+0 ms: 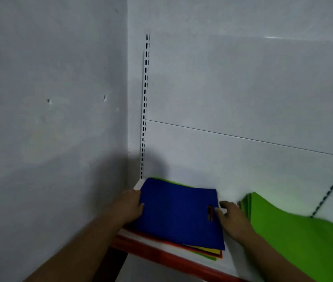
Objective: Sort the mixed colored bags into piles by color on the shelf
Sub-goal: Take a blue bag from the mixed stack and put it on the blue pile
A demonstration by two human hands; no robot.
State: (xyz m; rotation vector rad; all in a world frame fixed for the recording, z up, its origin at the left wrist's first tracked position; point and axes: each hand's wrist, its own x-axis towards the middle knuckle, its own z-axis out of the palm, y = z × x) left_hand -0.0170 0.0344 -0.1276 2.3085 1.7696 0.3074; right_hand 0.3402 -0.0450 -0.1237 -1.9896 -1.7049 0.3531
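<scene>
The blue bag (179, 214) looked like matt, finely textured cloth, as did the green pile (296, 235). The shelf (230, 263) was smooth white with a glossy red edge; the back panel (243, 98) shone faintly.

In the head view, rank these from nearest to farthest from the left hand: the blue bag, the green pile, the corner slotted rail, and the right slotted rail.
1. blue bag: its left edge is held by the left hand.
2. corner slotted rail: just behind, at the back.
3. green pile: across the shelf, to the right.
4. right slotted rail: beyond that pile.
</scene>
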